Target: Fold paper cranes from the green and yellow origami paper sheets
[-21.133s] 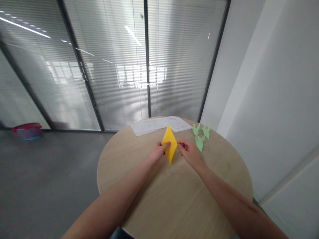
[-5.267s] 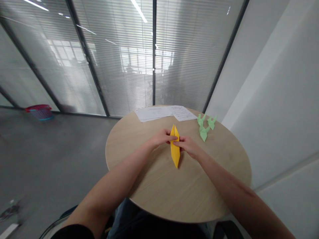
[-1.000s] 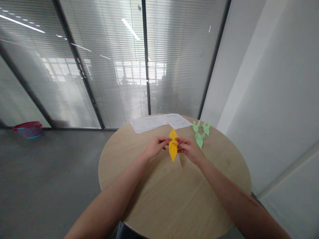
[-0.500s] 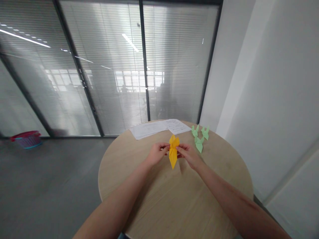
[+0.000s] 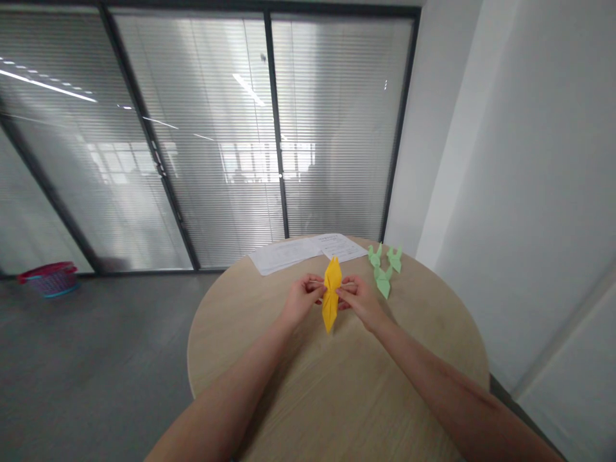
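Observation:
A yellow folded origami paper (image 5: 331, 295) is held upright over the table, long and pointed at its top and bottom ends. My left hand (image 5: 303, 298) pinches its left side near the middle, thumb in front. On the opposite side my right hand (image 5: 360, 300) pinches it at about the same height. The fingers behind the paper are partly hidden. To the right of my right hand, a light green origami bird (image 5: 383, 282) rests on the table, with two more green paper birds (image 5: 375, 255) just behind it.
White printed sheets (image 5: 283, 255) lie at the far edge of the round wooden table (image 5: 337, 391). A glass partition with blinds (image 5: 226, 212) stands behind, and a white wall (image 5: 539, 224) rises at the right. A pink and blue basket (image 5: 51, 280) sits on the floor at far left.
The upper flaps of the yellow paper, spread apart before, are now closer together in a narrower shape. Both hands keep their pinch. The camera view has shifted slightly.

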Demonstrator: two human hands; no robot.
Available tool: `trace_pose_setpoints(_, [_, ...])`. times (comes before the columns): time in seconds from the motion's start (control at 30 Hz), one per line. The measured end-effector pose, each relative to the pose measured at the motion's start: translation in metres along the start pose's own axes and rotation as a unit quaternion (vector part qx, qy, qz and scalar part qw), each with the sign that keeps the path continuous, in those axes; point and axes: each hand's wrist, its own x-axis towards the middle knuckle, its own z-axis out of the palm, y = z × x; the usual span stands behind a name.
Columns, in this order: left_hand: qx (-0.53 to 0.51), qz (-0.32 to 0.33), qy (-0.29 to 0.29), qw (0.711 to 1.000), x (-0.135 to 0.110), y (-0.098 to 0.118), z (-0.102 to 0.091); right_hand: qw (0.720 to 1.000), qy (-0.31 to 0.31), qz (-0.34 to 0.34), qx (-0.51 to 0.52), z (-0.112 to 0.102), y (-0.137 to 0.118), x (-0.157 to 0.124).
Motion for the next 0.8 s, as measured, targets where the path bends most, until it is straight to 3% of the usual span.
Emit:
trace_pose_setpoints(0.2, [-0.016,-0.004,0.007,1.0,-0.0006,-0.0002,0.0006,0.999,-0.009,0.025,-0.022,-0.0001,-0.0036,-0.0012])
trace_pose_setpoints(0.53, [0.064,0.037,0.02,0.997,-0.0048,-0.0005,0.0078,0.999,0.006,0.043,0.004,0.0,0.0008,0.0009])
trace_pose_setpoints(0.8, [0.039,0.002,0.031,0.999,-0.005,0.0013,0.0089,0.999,-0.002,0.04,-0.018,0.0006,-0.0018,-0.0007])
